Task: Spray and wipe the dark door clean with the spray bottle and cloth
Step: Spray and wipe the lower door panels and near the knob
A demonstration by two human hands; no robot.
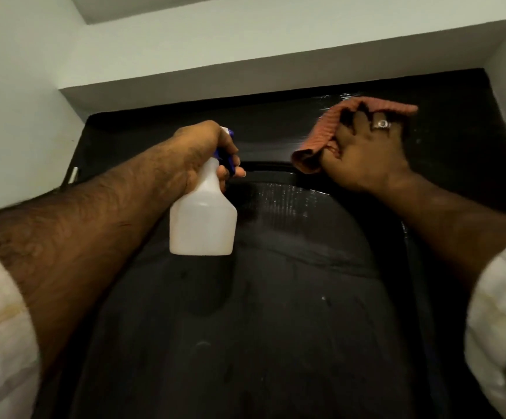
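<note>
Presently my left hand (206, 152) grips the white spray bottle (202, 216) by its neck before the dark door (276, 313); my right hand (366, 152), fingers spread, presses the orange cloth (321, 128) flat near the door's top edge.

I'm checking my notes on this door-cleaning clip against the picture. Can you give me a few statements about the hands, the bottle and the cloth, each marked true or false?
1. The left hand grips the spray bottle by its neck. True.
2. The cloth is blue. False: it is orange-red; the blue part is the bottle's trigger head.
3. The right hand presses the cloth against the upper part of the dark door. True.
4. The spray bottle's body is dark green. False: it is translucent white.
5. A ring shows on a finger of the right hand. True.
6. The cloth hangs over the left forearm. False: it lies under the right hand, on the door.
</note>
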